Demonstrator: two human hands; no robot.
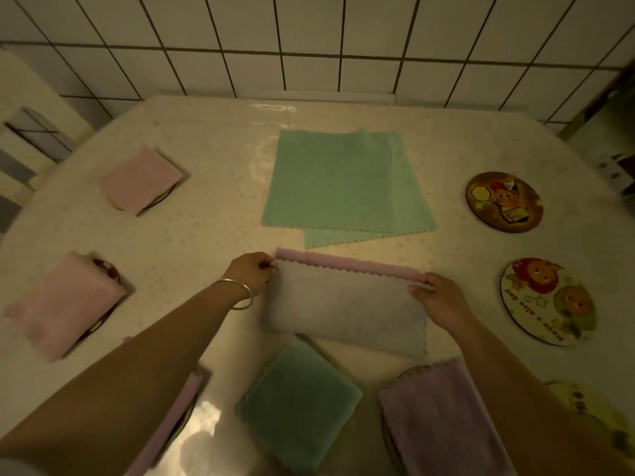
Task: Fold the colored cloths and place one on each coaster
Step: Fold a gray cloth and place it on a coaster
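Midway, scalloped fleecy cloth (347,304) half-folded.

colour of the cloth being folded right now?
Cloth in hand: pale grey face, pink far edge; head view, dim light.

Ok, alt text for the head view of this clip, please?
Both hands, left hand and right hand, pinch the far corners of a half-folded pink cloth at the table's centre. Two green cloths lie unfolded beyond it, two bare coasters sit on the right, and folded cloths cover other coasters.
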